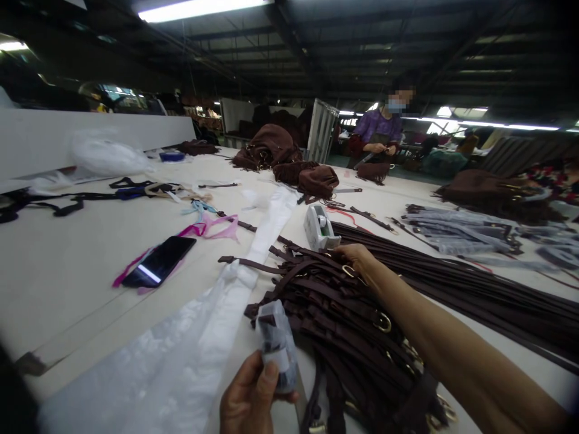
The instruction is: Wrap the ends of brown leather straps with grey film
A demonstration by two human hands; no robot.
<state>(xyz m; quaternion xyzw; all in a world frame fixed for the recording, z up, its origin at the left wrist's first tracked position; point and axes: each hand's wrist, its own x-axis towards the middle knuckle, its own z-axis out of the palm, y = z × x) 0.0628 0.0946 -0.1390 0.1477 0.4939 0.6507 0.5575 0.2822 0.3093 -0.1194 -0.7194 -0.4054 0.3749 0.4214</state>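
Note:
My left hand is closed around a rolled dark strap in a clear plastic sleeve, with a small white patch on its front. My right hand reaches across to the front end of a white tape dispenser; its fingers are pressed together there, and what they pinch is hidden. Beneath my right forearm lies a heap of dark brown leather straps with gold rings and buckles. Left of the straps, a long run of white plastic sleeves stretches over the table.
A black phone lies left on pink ribbon. Long brown straps run off to the right, below several plastic-wrapped straps. Brown bags are piled at the back. A masked person stands across the table.

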